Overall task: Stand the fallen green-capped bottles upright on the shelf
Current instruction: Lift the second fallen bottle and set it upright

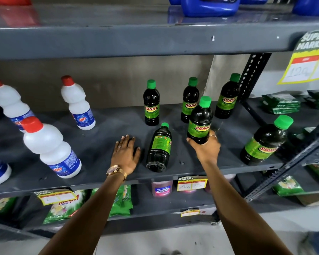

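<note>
On the dark grey shelf (99,144) one green-capped dark bottle (159,148) lies on its side, cap pointing to the back, base toward the front edge. My left hand (125,155) rests flat and open on the shelf just left of it, not touching it. My right hand (205,147) grips the bottom of another green-capped bottle (200,120), held upright. Three more green-capped bottles stand upright at the back: the left one (151,103), the middle one (190,100) and the right one (227,96). A further one (265,142) stands at the right front.
White red-capped bottles (50,148) stand on the left of the same shelf. A perforated metal upright (252,74) bounds the shelf on the right, with green packets (280,103) beyond it. Blue jugs (210,6) sit on the shelf above. Price tags (191,184) hang on the front edge.
</note>
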Demonstrator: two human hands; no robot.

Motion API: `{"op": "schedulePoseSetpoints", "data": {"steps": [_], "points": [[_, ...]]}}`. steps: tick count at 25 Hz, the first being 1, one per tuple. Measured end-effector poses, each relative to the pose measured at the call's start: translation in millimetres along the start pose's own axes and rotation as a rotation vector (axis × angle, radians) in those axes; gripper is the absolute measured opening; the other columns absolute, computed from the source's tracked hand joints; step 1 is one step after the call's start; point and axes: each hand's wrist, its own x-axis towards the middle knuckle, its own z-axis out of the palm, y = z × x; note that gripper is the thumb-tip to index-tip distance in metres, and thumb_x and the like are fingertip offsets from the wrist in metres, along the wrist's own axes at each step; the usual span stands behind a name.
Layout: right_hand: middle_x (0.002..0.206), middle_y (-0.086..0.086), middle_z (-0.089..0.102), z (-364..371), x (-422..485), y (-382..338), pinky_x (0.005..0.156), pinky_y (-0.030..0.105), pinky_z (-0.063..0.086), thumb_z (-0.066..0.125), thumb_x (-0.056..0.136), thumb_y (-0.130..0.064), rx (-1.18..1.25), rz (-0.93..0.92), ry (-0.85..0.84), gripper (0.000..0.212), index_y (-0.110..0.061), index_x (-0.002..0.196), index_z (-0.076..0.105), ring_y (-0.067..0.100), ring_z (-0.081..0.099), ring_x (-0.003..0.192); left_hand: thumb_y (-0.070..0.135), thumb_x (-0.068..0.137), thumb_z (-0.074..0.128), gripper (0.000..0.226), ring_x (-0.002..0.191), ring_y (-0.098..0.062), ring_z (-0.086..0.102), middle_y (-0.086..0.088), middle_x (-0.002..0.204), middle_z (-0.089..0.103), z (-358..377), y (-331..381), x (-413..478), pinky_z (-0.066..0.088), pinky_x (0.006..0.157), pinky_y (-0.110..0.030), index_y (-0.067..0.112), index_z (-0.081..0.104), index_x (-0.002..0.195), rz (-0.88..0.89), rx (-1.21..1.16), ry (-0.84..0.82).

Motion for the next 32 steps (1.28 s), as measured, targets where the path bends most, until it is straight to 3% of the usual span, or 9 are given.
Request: {"op": "schedulePoseSetpoints", "data": {"steps": [8,13,16,19,22,25,28,30,32], "points": [[0.091,-0.005,0.069,-39,-70,27,0.078,0.032,0.052,0.078,0.058,-0.048,-0.001,-0.096,0.068,0.055,-0.024,0.105,0.062,0.012,0.062,0.084,0.031,0.096,0.041,0.049,0.146,-0.028,0.016,-0.015,0.155,0.026,2,-1,1,0.009,0.121,-0.042,0.011,0.036,0.141,0.004,-0.019,0.012],[0.101,-0.008,0.069,-48,-82,30,0.082,-0.005,0.025,0.074,0.062,-0.053,0.013,-0.129,0.048,0.072,-0.020,0.124,0.058,0.000,0.055,0.091,0.029,0.096,0.043,0.048,0.145,-0.030,0.018,-0.017,0.154,0.028,3,0,2,0.010,0.120,-0.043,0.009,0.038,0.140,0.012,-0.012,0.022],[0.104,0.001,0.072,-48,-83,30,0.083,-0.010,0.020,0.073,0.063,-0.053,0.013,-0.133,0.051,0.074,-0.017,0.125,0.056,0.008,0.058,0.092,0.029,0.096,0.043,0.049,0.145,-0.030,0.018,-0.017,0.154,0.027,3,0,1,0.010,0.120,-0.043,0.009,0.037,0.140,0.011,-0.005,0.021],[0.103,0.003,0.073,-48,-84,29,0.085,-0.012,0.013,0.074,0.063,-0.051,0.007,-0.133,0.064,0.072,-0.017,0.124,0.057,0.004,0.054,0.091,0.030,0.096,0.041,0.049,0.146,-0.030,0.017,-0.016,0.155,0.026,2,-1,2,0.009,0.121,-0.042,0.009,0.036,0.141,0.012,-0.002,0.013],[0.117,0.003,0.068,-49,-83,26,0.096,-0.005,0.018,0.081,0.065,-0.043,0.045,-0.072,0.024,0.083,-0.018,0.137,0.047,0.015,0.060,0.104,0.031,0.097,0.039,0.049,0.146,-0.028,0.016,-0.015,0.156,0.024,2,0,0,0.008,0.121,-0.042,0.010,0.035,0.141,0.010,0.001,0.003],[0.143,-0.009,0.038,-55,-103,19,0.107,0.015,0.028,0.086,0.070,-0.020,0.257,0.024,-0.010,0.113,-0.020,0.154,0.010,0.004,0.040,0.130,0.035,0.097,0.039,0.052,0.145,-0.028,0.018,-0.014,0.156,0.025,-2,-1,2,0.013,0.120,-0.041,0.011,0.033,0.142,0.024,0.037,-0.026],[0.131,-0.008,0.045,-56,-156,18,0.103,0.012,0.030,0.074,0.082,-0.029,0.080,-0.160,0.070,0.073,-0.001,0.141,0.041,0.001,0.041,0.122,0.043,0.096,0.038,0.058,0.146,-0.026,0.017,-0.010,0.158,0.021,-11,-14,4,0.017,0.119,-0.040,0.015,0.027,0.146,0.097,0.088,-0.113],[0.116,-0.001,0.058,-47,-172,-5,0.094,0.024,0.039,0.059,0.085,-0.054,-0.007,-0.230,-0.162,0.059,-0.009,0.124,0.059,0.014,0.051,0.111,0.044,0.097,0.035,0.059,0.147,-0.024,0.010,-0.008,0.159,0.015,-11,-22,-2,0.009,0.120,-0.039,0.018,0.020,0.148,0.121,0.106,-0.125],[0.105,0.006,0.062,-25,-151,-38,0.085,0.030,0.042,0.039,0.083,-0.074,-0.116,-0.150,-0.402,0.075,-0.008,0.111,0.062,0.024,0.057,0.104,0.047,0.097,0.030,0.061,0.148,-0.023,0.003,-0.007,0.160,0.009,-8,-22,-6,0.001,0.121,-0.040,0.020,0.013,0.149,0.087,0.143,-0.122]]}}
